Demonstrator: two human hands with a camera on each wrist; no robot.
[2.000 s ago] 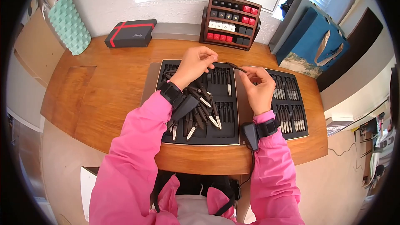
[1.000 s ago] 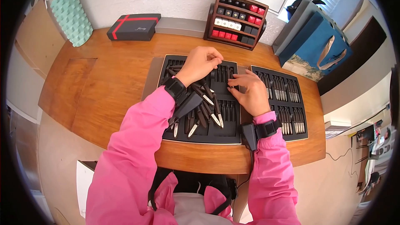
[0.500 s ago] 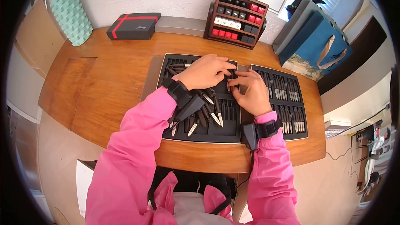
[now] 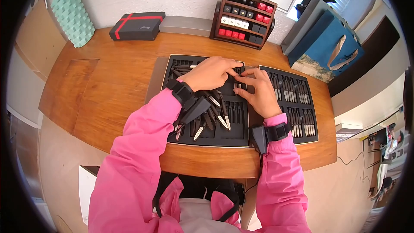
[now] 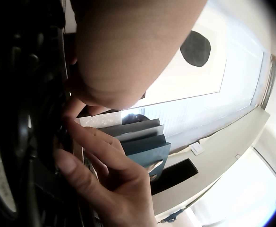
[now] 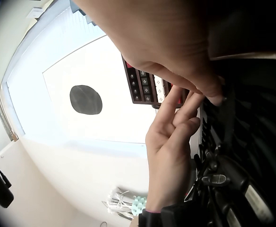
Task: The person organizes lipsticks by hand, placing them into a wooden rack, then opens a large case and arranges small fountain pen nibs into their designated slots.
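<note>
A black tray (image 4: 196, 140) holds a loose heap of slim dark pen-like pieces (image 4: 213, 114) with silvery lettered ends; others stand in slotted rows. Over its far right compartment, my right hand (image 4: 261, 92) bends thumb and index finger about the two ends of one such piece (image 4: 239, 86), its silvery end showing between them. My left hand (image 4: 211, 74) reaches across the heap, its extended fingertips beside the right index finger at the compartment's far end. Both hands hide part of that row. In the right wrist view, the left hand (image 6: 171, 142) has fairly straight fingers.
A second tray (image 4: 304, 105) with filled rows lies on the right. Behind stand a black box with red ribbon (image 4: 137, 26), a wooden rack of dice-like blocks (image 4: 243, 19) and a blue paper bag (image 4: 325, 45). The wooden desk (image 4: 108, 82) extends leftward.
My right hand brought a dark piece from above down into the left tray's far right compartment. My left hand then moved right and down, its fingertips coming beside the right hand's.
</note>
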